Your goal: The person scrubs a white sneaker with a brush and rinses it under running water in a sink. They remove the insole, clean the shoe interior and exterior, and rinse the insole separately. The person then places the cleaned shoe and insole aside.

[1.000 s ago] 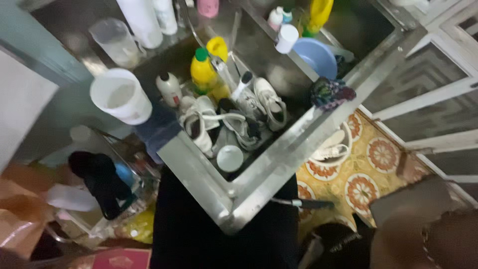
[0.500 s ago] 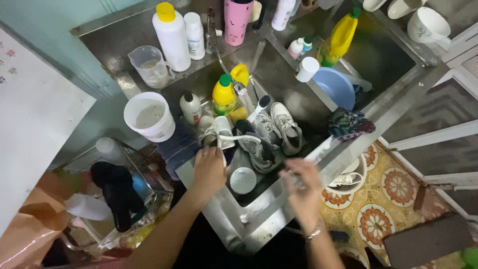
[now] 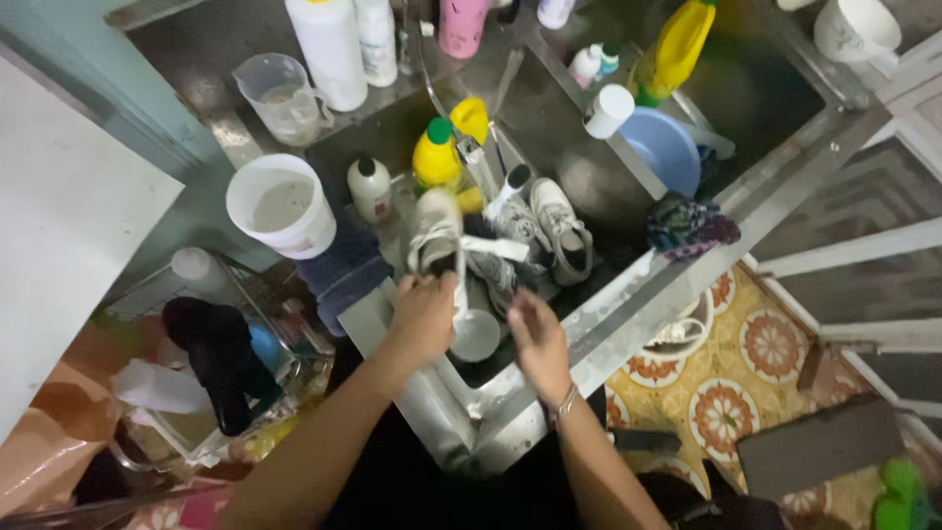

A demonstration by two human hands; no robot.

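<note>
Head view shows a steel sink (image 3: 628, 294) packed tight, with little free room between its walls. Left hand (image 3: 424, 319) grips the heel of a white sneaker (image 3: 435, 231) at the near edge. Right hand (image 3: 538, 339) is over the front rim beside a round white lid (image 3: 476, 336); I cannot tell if it grasps something. More sneakers (image 3: 549, 221) and a yellow bottle (image 3: 435, 155) fill the basin. A white bucket (image 3: 280, 206) on the left counter holds cloudy liquid, and a blue bowl (image 3: 659, 147) sits in the next basin.
</note>
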